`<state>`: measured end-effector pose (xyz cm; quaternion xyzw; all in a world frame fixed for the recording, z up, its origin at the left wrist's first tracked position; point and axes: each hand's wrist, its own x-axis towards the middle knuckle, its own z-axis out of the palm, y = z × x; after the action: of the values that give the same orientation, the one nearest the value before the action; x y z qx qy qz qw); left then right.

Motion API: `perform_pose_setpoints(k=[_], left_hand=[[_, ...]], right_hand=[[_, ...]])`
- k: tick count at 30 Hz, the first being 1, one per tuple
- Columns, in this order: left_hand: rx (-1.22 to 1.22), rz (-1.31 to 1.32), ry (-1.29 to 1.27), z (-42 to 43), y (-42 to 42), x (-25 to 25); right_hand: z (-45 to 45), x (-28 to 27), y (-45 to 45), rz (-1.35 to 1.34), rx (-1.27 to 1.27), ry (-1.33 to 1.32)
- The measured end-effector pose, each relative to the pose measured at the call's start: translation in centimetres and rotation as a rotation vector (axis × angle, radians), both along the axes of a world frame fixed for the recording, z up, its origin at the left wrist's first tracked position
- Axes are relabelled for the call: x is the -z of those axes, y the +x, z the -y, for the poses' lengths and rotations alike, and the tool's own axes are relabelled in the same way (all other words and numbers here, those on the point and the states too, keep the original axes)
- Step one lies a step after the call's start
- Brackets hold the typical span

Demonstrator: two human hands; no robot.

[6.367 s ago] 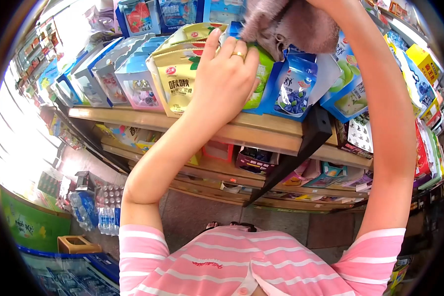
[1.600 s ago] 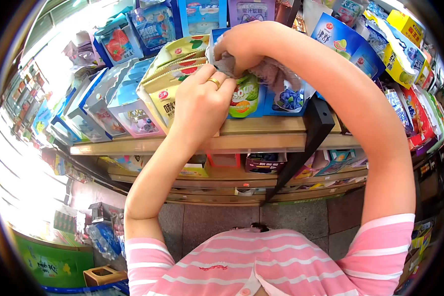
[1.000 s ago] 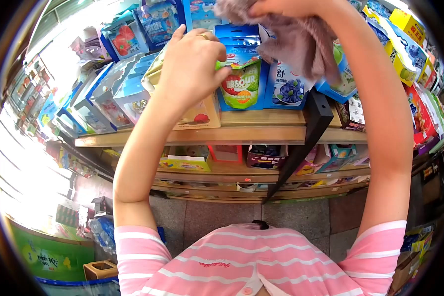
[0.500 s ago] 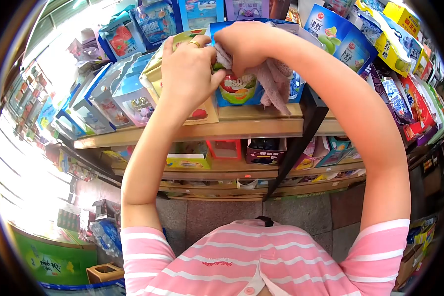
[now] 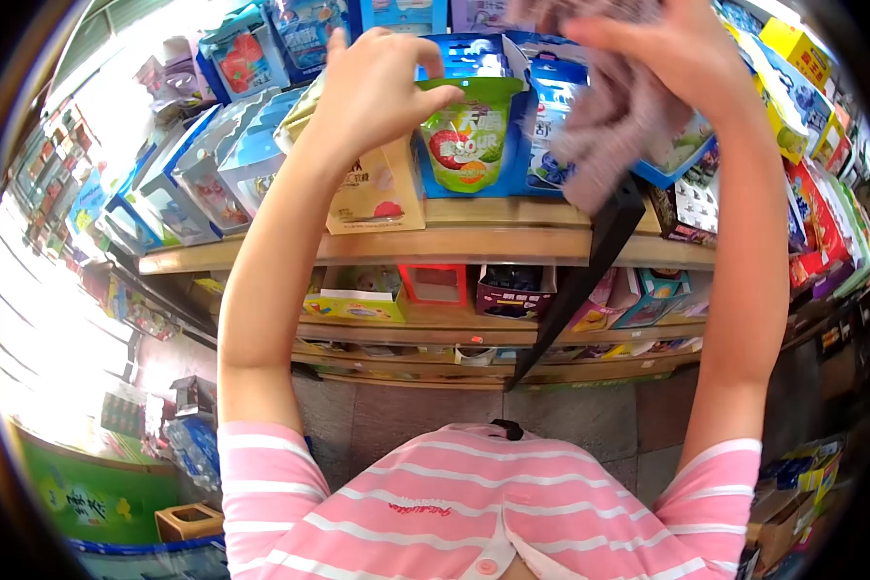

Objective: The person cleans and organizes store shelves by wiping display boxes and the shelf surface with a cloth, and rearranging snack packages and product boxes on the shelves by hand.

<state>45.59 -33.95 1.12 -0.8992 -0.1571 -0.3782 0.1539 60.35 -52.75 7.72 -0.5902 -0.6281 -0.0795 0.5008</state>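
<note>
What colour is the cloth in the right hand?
The cloth is dusty pinkish-brown, best seen in the head view.

1. Running right beneath the left hand (image 5: 375,95) and right hand (image 5: 662,63), there's the wooden shelf (image 5: 387,246), pale-edged and slightly bowed!
2. Just below the right hand, a black metal bar (image 5: 599,253) slants down and inward.
3. Further under both hands, lower shelves (image 5: 425,333) stack up in wooden tiers.
4. Down below those, here's the floor (image 5: 575,420), grey and reddish-brown tiles.
5. Far left of the left hand, white light (image 5: 29,309) blazes, dark lines streaking through it; its source is too washed out to tell.
</note>
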Motion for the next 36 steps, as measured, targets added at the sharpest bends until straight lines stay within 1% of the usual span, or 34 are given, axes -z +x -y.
perform_pose_setpoints(k=[1, 2, 3, 4, 5, 6, 7, 9, 10, 11, 12, 13, 15, 17, 18, 19, 21, 22, 23, 24, 25, 27, 28, 32, 36], left_hand=[[-0.014, -0.028, 0.025, -0.1, 0.4, -0.3], [-0.092, -0.104, -0.02, 0.2, 0.8, -0.9], [-0.102, -0.098, -0.022, 0.3, 1.4, -1.2], [-0.215, -0.156, -0.009, 0.4, 2.1, -1.5], [-0.327, -0.217, 0.002, 0.6, 2.8, -1.5], [-0.373, -0.199, 0.101, 1.1, 3.4, -1.1], [-0.33, -0.157, 0.164, 1.0, 3.7, -0.7], [-0.26, -0.057, 0.386, 1.6, 3.5, -0.1], [-0.257, -0.062, 0.394, 2.4, 3.2, 0.3], [-0.157, -0.055, 0.221, 3.7, 2.8, 1.0], [-0.056, -0.049, 0.047, 4.9, 2.3, 1.7], [-0.028, -0.063, -0.081, 5.5, 2.3, 2.7], [0.067, 0.1, -0.109, 4.8, 3.4, 6.0], [0.14, 0.325, -0.01, 5.1, 4.4, 7.6], [0.172, 0.385, -0.112, 5.3, 5.0, 8.4], [0.195, 0.452, -0.158, 5.3, 5.6, 9.0], [0.223, 0.532, -0.174, 5.1, 6.3, 9.4], [0.22, 0.537, -0.168, 5.1, 6.3, 9.4], [0.172, 0.485, -0.111, 5.1, 6.1, 9.2], [0.122, 0.431, -0.057, 5.1, 5.8, 9.1], [0.116, 0.431, -0.056, 5.0, 5.6, 9.1], [0.22, 0.373, -0.061, 4.5, 5.4, 8.9], [0.224, 0.347, -0.037, 4.5, 5.2, 8.8], [0.221, 0.376, 0.005, 4.6, 5.8, 9.1], [0.213, 0.482, 0.131, 4.8, 6.5, 8.5]], right_hand=[[1.0, 1.4, 1.1, 0.044, 0.069, 0.056], [2.0, 2.7, 2.1, 0.086, 0.143, 0.11], [3.0, 3.9, 2.1, -0.008, 0.085, 0.108], [4.1, 5.2, 1.3, -0.026, 0.031, 0.126], [4.9, 6.5, 0.6, -0.126, -0.024, 0.083], [5.4, 7.9, 0.3, -0.144, -0.047, 0.087], [5.8, 9.2, -0.1, -0.17, -0.068, 0.061], [6.3, 11.3, -0.8, -0.285, -0.09, -0.007], [6.3, 12.4, -0.9, -0.359, -0.11, -0.032], [6.3, 13.3, -1.0, -0.434, -0.129, -0.061], [6.2, 14.4, -0.9, -0.418, -0.115, -0.053], [6.1, 15.1, -0.8, -0.4, -0.102, -0.042], [5.9, 15.7, -1.2, -0.43, -0.117, -0.032], [5.6, 16.1, -1.2, -0.358, -0.081, -0.012], [5.6, 16.2, -1.2, -0.382, -0.084, -0.02], [5.7, 16.3, -1.1, -0.378, -0.09, -0.017], [6.0, 16.4, -0.9, -0.372, -0.083, -0.117], [6.1, 16.5, -0.9, -0.375, -0.088, -0.098], [6.1, 16.5, -0.7, -0.37, -0.092, -0.093], [6.1, 16.7, -0.6, -0.351, -0.089, -0.047], [6.2, 16.8, -0.5, -0.335, -0.088, -0.004], [6.5, 16.7, -0.4, -0.357, -0.1, -0.014], [6.6, 16.9, -0.3, -0.368, -0.101, -0.016], [7.0, 17.3, 0.1, -0.383, -0.123, -0.021], [7.0, 17.3, 0.1, -0.354, -0.105, -0.007]])
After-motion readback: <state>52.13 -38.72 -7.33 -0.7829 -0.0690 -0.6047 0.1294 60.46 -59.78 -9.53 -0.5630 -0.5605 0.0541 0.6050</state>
